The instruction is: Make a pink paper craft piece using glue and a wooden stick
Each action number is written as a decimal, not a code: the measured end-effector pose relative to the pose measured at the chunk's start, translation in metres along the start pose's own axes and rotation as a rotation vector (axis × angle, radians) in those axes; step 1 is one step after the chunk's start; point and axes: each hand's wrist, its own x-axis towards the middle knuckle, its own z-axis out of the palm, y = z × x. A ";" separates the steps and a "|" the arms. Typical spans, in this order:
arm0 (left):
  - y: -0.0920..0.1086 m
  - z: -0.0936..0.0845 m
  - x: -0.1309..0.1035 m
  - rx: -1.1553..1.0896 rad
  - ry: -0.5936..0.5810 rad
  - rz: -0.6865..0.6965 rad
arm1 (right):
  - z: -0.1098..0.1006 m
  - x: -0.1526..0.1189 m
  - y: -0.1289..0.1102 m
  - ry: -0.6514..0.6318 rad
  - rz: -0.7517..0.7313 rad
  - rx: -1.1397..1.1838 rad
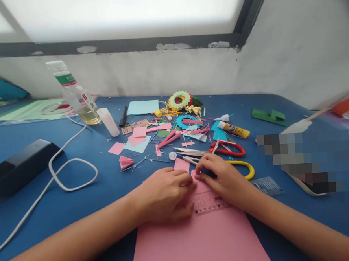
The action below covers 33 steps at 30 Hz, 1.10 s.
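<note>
A large sheet of pink paper (199,243) lies in front of me, with a clear stencil ruler (210,205) across its upper part. My left hand (168,196) is closed at the sheet's upper left, its curled fingertips on the pink paper beside the ruler; the thumb's contact is partly hidden. My right hand (221,179) pinches the paper's far edge between thumb and forefinger, its palm over the ruler's right end. Just beyond the hands are red-handled scissors (234,147), yellow-handled scissors (247,168) and a small pink paper piece (181,164).
Paper scraps (139,140), a glue stick (235,129) and paper rings (180,100) lie beyond. Left are a bottle (74,97), a white tube (108,122), a black device (23,165) and a white cable (66,145). A plastic packet (268,186) lies right.
</note>
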 end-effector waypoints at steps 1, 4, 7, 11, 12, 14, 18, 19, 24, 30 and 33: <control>0.001 0.000 0.001 0.007 -0.003 -0.010 | -0.001 0.000 0.000 -0.010 -0.002 0.000; 0.002 0.000 0.002 0.039 -0.004 -0.025 | -0.005 0.000 0.000 -0.049 0.002 -0.001; 0.003 0.000 0.002 0.069 0.002 -0.010 | -0.007 0.003 -0.001 -0.080 0.024 -0.013; 0.002 0.001 0.002 0.090 0.022 0.016 | -0.010 0.008 -0.001 -0.121 0.041 -0.024; 0.002 0.001 0.002 0.086 0.032 0.022 | -0.011 0.009 -0.001 -0.131 0.043 -0.025; 0.001 0.001 0.001 0.069 0.048 0.037 | -0.013 0.010 0.000 -0.147 0.046 -0.025; -0.001 0.000 0.000 0.033 0.065 0.047 | -0.017 0.010 0.002 -0.168 0.040 -0.026; -0.001 0.000 -0.001 0.023 0.070 0.051 | -0.017 0.010 0.003 -0.173 0.036 -0.026; -0.004 -0.001 -0.004 -0.025 0.095 0.093 | -0.019 0.010 0.003 -0.192 0.004 -0.024; -0.008 -0.005 -0.006 -0.122 0.099 0.104 | -0.018 0.007 0.002 -0.194 -0.065 -0.037; -0.008 -0.006 -0.005 -0.166 0.078 0.041 | -0.016 0.004 0.003 -0.182 -0.115 -0.062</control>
